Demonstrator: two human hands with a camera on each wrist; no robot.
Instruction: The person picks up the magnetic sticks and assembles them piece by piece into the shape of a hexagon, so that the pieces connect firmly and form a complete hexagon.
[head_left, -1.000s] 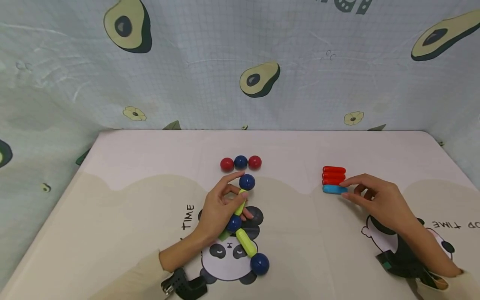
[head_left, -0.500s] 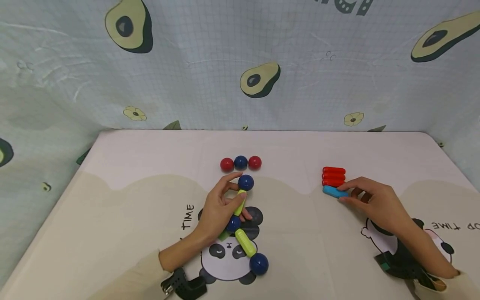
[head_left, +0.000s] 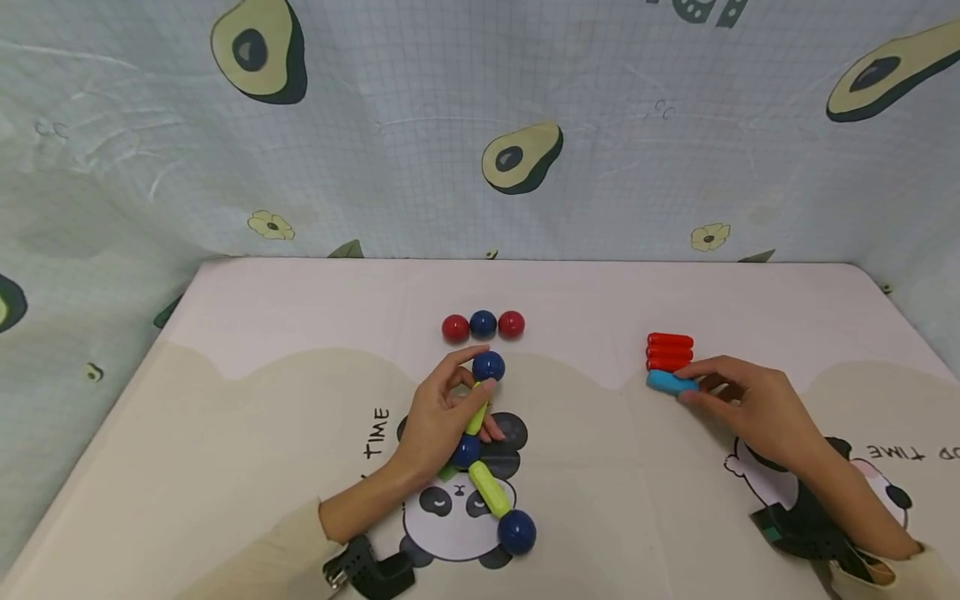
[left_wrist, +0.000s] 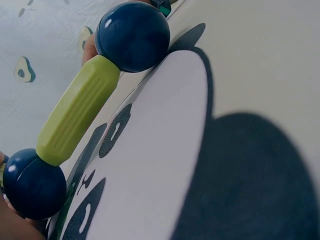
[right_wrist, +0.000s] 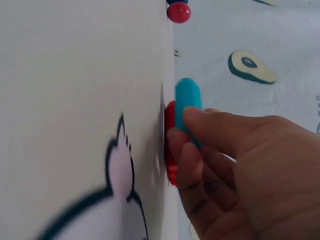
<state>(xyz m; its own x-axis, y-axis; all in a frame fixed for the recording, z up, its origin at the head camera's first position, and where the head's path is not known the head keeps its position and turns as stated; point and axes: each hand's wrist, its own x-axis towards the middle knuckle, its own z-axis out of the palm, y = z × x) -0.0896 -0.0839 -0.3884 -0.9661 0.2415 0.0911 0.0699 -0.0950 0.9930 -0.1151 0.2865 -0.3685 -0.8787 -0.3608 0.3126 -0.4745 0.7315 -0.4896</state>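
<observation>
In the head view my left hand (head_left: 437, 417) grips a chain of blue balls and yellow-green rods. The thumb and fingers hold the upper yellow-green rod (head_left: 477, 417), just below the top blue ball (head_left: 488, 367). A middle blue ball (head_left: 467, 451) joins it to a lower yellow-green rod (head_left: 489, 489), which ends in another blue ball (head_left: 517, 532). Part of a further green rod (head_left: 447, 473) shows beside my left wrist, mostly hidden. My right hand (head_left: 753, 412) pinches a light-blue rod (right_wrist: 188, 92) by one end, close beside several red rods (head_left: 670, 352).
Behind the left hand, a red ball (head_left: 455, 328), a blue ball (head_left: 483, 324) and another red ball (head_left: 512, 325) lie in a row. A printed cloth covers the table (head_left: 585, 467), and an avocado-patterned curtain (head_left: 405, 167) hangs along its far edge.
My right hand has drawn back slightly, and its fingertips have closed in on the light-blue rod, which now lies at a slant. The top blue ball of the chain has shifted a little left.
</observation>
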